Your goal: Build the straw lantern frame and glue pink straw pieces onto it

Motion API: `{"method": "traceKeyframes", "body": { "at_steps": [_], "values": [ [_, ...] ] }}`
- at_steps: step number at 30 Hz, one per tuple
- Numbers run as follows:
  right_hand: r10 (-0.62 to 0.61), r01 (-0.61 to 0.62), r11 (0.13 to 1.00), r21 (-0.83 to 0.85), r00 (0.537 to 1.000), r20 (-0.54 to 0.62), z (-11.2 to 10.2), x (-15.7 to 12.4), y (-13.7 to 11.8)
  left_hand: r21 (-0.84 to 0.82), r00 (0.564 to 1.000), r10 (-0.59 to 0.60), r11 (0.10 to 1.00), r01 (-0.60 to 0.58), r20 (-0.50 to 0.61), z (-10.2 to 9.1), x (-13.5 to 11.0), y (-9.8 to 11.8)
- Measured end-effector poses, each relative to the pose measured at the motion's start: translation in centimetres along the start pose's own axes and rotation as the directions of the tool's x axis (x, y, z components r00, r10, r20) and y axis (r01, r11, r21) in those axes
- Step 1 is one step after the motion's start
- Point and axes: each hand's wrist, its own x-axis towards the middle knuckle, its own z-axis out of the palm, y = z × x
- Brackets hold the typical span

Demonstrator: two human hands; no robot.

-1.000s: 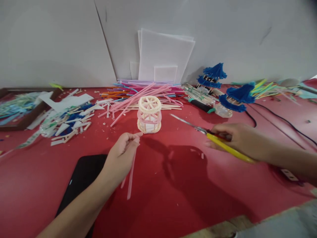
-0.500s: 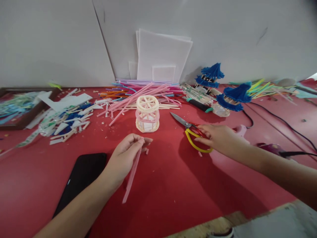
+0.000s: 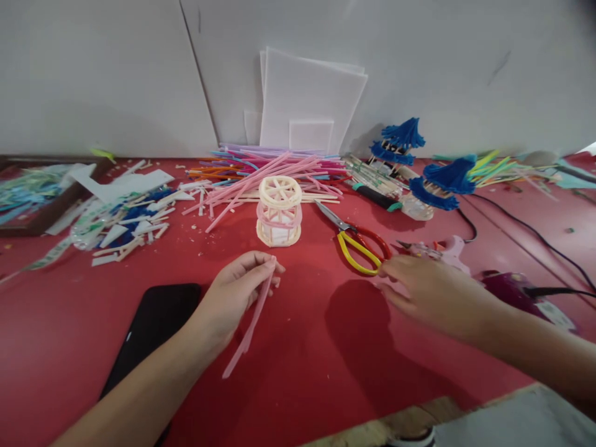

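Observation:
In my left hand (image 3: 246,282), thumb and fingers pinch a pair of thin pink chenille stems (image 3: 250,335), whose lower ends hang towards me. My right hand (image 3: 421,288) hovers low over the table beside the scissors (image 3: 351,239), its thumb and forefinger apart. The scissors lie with one yellow and one red handle, blades pointing away to the left. Just beyond my left hand stands a small round cage-like frame (image 3: 279,211) of cream stems with a pink ring about its middle and something white inside.
Pink and other coloured stems (image 3: 274,174) lie piled behind the frame. To the left are a black phone (image 3: 151,329), cut scraps (image 3: 135,226) and a brown tray (image 3: 51,223). On the right sit a pink glue gun (image 3: 449,251), cords and two blue-roofed models (image 3: 440,183).
My right hand has let go of the scissors' handles and drawn back to the right and nearer me. The scissors now lie slightly further left. My left hand still holds the pink stems.

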Motion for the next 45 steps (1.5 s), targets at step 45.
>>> {"method": "traceKeyframes", "body": {
  "at_steps": [45],
  "values": [
    [0.035, 0.182, 0.075, 0.98, 0.982, -0.185, 0.8, 4.3, -8.9, 0.221, 0.945, -0.181, 0.968, 0.121, 0.273, 0.1, -0.6, 0.2]
  ]
}}
